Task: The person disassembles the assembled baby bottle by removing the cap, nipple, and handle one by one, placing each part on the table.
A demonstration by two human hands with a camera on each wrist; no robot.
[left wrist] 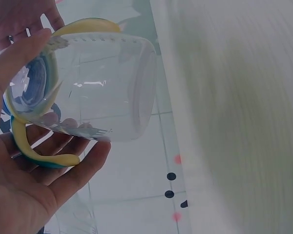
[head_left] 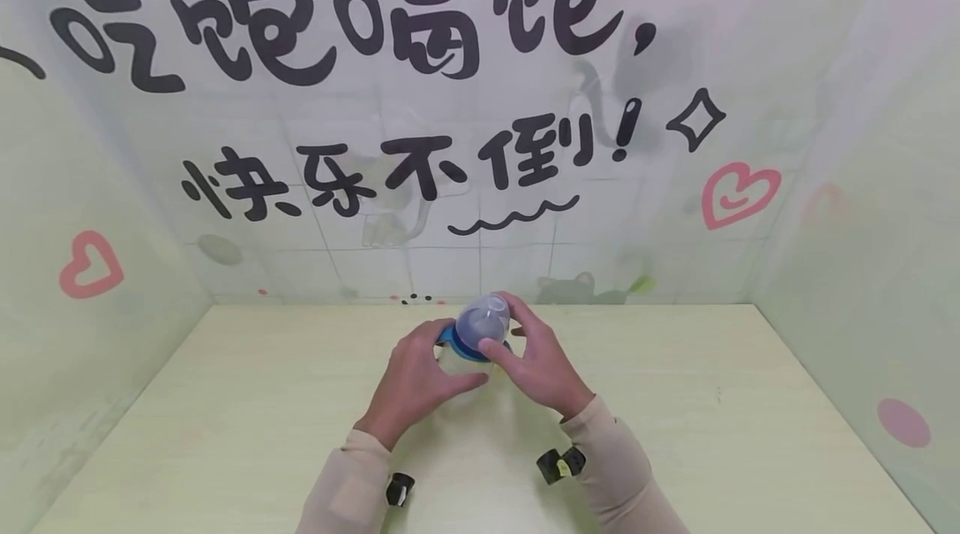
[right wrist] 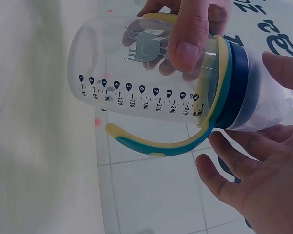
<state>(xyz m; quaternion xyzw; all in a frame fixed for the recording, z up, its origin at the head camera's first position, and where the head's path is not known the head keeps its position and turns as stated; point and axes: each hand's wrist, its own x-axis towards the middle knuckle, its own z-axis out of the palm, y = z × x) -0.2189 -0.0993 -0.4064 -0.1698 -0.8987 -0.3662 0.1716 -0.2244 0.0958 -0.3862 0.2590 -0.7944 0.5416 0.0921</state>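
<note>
A clear baby bottle (right wrist: 102,63) with printed volume marks is held between both hands over the table. It has a dark blue collar (right wrist: 237,83), yellow-and-teal side handles (right wrist: 158,148) and a translucent dome cap (head_left: 483,321). My left hand (head_left: 408,380) grips the body below the collar, its thumb on one side and fingers round the other. Around the cap is my right hand (head_left: 543,367), thumb on the near side and fingers at the far side. In the head view, the hands partly hide the body. Whether the base touches the table cannot be told.
The pale wood-grain table (head_left: 247,434) meets a back wall (head_left: 480,267) printed with dark characters, and side walls (head_left: 862,284) stand left and right. Black wrist devices (head_left: 558,465) are strapped on both beige sleeves (head_left: 618,467).
</note>
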